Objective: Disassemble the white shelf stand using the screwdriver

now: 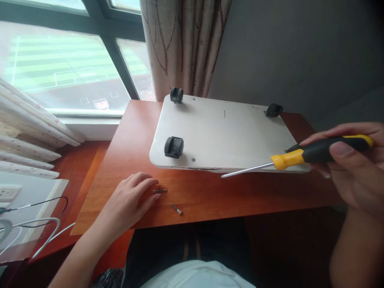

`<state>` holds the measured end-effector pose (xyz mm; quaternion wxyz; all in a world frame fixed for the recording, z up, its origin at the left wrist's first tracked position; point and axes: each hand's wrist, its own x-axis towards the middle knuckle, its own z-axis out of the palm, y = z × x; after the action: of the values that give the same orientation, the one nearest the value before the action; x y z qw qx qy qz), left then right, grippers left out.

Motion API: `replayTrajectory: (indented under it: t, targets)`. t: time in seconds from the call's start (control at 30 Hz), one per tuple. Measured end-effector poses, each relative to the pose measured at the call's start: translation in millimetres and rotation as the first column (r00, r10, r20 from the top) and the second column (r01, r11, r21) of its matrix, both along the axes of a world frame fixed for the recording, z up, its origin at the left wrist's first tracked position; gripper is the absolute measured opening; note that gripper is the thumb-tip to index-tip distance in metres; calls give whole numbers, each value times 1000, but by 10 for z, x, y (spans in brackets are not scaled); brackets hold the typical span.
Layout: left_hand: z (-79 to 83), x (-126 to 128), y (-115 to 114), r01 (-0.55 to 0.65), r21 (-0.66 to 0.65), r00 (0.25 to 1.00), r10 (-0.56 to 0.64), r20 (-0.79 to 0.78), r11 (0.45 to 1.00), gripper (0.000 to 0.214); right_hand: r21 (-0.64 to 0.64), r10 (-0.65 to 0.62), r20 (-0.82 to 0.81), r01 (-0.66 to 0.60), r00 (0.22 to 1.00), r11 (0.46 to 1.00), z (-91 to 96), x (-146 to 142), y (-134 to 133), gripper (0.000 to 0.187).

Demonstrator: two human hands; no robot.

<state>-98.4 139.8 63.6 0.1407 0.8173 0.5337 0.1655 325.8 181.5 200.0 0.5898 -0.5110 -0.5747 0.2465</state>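
In my right hand [357, 172] is a screwdriver [288, 159] with a black and yellow handle. Its metal shaft points left, with the tip in front of the near edge of a white board [222, 132]. My left hand [132, 200] rests on the table, thumb and fingers apart around the end of a small metal pin or bolt [160, 191]. Closer to the table's front edge lies a small spring-like metal piece [176, 209]. Black casters [174, 147] stand up from the board's corners; the near right corner is partly hidden by my right hand.
The board lies on a reddish wooden table [114, 160]. A window [60, 68] and a patterned curtain [186, 44] are behind it, with a grey wall at the right. White and black cables [51, 224] run near a wall socket [9, 193] at the left.
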Motion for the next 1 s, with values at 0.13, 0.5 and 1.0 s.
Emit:
replayTrajectory:
  t: [0.13,0.5,1.0]
  targets:
    - [-73,-10,-21,58,60,998,-57,-20,997,16,-103,-54,-52,48,997,994,-156,155,-108,28]
    - [156,469,-106,43,-6,897,-36,440,999,17,-195,-76,-89,58,993,979,-238,279,-204,28]
    - [248,1684,48,253,-201,530,38,847,946,30,-94,-7,-95,-2,995,996,-186,320,-377,18]
